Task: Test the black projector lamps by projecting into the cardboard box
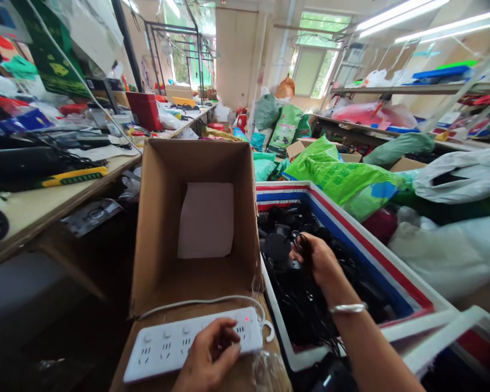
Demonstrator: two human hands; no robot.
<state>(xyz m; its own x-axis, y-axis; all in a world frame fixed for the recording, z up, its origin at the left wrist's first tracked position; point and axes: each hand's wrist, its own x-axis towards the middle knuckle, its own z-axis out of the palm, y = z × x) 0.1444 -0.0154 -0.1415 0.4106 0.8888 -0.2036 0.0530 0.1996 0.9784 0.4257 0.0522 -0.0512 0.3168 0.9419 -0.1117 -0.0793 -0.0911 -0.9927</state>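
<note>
My left hand [210, 354] is over the white power strip [155, 354], with its fingers loosely curled, the thumb apart from them and nothing visible between. A small red light glows near the strip's right end. My right hand [320, 258] is closed around a black cable [305, 251], above a white-framed bin [408, 283] lined with red, white and blue striped cloth. Beside those fingers lies a round black object [276, 246], its kind unclear. More black cables [306, 310] and dark devices fill the bin.
An open cardboard box [159, 228] faces me behind the power strip, a pale sheet [207, 220] inside it. On the left, a cluttered workbench [65, 198] carries a yellow-and-black tool [73, 177]. Green bags [330, 169] and white bags [457, 250] crowd the bin's far right side.
</note>
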